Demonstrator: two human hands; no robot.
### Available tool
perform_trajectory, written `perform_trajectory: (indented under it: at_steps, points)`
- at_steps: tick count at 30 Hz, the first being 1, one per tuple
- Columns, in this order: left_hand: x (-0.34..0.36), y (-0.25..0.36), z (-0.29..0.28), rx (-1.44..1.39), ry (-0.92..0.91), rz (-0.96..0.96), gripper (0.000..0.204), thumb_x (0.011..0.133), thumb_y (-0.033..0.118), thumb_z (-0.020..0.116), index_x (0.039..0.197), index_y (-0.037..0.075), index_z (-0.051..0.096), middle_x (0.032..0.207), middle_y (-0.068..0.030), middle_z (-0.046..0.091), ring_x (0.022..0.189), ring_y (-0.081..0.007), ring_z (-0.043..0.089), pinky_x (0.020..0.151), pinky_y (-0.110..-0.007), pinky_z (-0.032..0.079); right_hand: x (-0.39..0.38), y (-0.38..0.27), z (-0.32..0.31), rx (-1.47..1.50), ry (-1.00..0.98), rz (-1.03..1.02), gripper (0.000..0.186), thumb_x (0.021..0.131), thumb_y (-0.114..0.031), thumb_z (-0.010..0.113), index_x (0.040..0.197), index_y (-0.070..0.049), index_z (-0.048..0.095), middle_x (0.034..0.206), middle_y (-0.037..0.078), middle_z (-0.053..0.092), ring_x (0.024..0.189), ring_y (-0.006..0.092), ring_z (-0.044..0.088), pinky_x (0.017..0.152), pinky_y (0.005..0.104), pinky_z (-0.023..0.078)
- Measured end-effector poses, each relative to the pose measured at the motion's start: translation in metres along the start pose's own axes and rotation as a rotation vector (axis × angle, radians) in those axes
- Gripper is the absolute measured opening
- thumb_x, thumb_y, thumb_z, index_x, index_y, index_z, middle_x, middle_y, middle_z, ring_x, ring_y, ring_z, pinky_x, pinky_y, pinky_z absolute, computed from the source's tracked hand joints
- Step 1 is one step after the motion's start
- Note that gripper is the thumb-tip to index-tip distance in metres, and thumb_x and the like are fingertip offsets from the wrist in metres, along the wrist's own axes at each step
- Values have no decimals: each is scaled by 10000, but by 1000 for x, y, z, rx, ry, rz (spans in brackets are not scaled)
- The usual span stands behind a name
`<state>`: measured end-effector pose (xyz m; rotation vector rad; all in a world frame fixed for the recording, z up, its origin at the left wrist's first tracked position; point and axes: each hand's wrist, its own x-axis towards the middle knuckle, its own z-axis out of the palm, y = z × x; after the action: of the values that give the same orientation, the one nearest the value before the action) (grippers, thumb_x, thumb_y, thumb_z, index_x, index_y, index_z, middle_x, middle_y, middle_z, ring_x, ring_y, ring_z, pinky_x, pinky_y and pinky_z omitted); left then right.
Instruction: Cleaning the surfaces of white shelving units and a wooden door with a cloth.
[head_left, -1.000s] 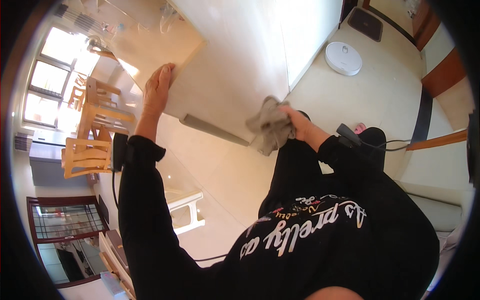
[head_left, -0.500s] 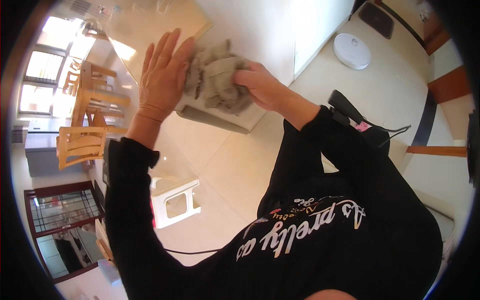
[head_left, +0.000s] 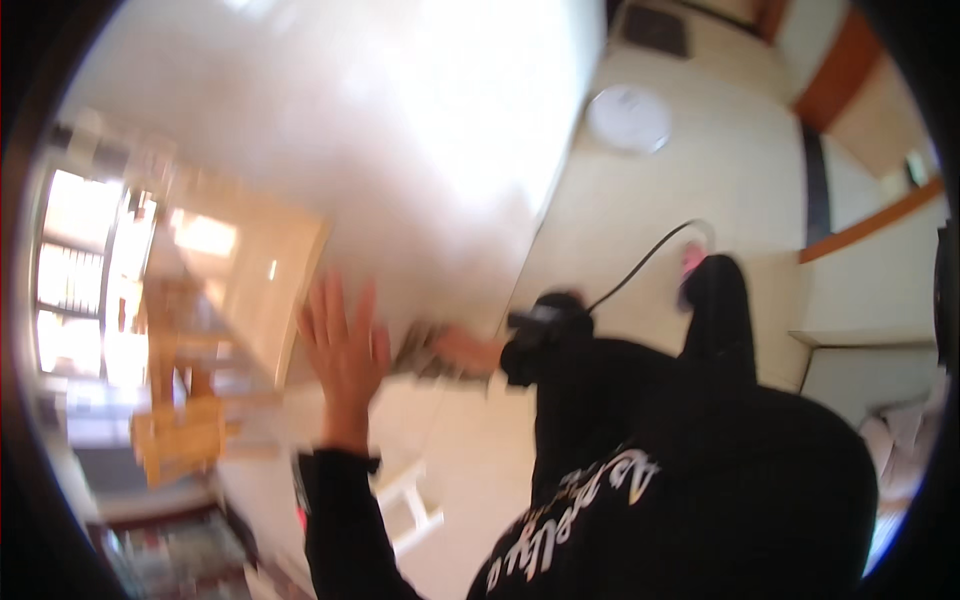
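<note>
In the head view, blurred by motion, my left hand (head_left: 342, 355) is raised with its fingers apart beside the edge of a glossy tan board (head_left: 265, 290). My right hand (head_left: 468, 348) grips a crumpled grey-beige cloth (head_left: 418, 352) low on a large white panel (head_left: 400, 130). The cloth is smeared and partly hidden by my hand, and the black device strapped at my right wrist covers part of my forearm.
A round white robot vacuum (head_left: 630, 118) and a dark mat (head_left: 655, 30) lie on the floor at upper right, near wooden trim (head_left: 870, 220). A black cable (head_left: 650, 260) arcs by my pink footwear. Wooden chairs (head_left: 180, 440) stand at left, a white stool (head_left: 410, 505) below.
My view has swung, and the white panel fills more of the upper left. My right hand and cloth are lower in the picture. My left hand has left the board's edge, fingers spread.
</note>
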<state>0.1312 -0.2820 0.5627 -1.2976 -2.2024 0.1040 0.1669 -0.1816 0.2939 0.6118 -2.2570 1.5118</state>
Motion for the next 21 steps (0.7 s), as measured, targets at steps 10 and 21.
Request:
perform_trajectory:
  at_steps: [10,21]
  points:
    - [-77,192,21,-2614,4,-1062,742,871,585,497,1463,189,291,1505,-119,256,1370,-325,277,1080,-563,265,-53,-100,-100,182,55,518,445,792,-345,608,1124,-49,616,1050,205,637,995,336,601,852,416,464]
    - [-68,174,56,-2163,32,-1121,418,817,50,622,1220,-5,528,1137,-103,612,1019,-206,596,871,-338,491,-88,-146,-171,-25,-228,682,440,754,-249,714,1123,-44,589,1022,178,641,911,293,648,801,367,516]
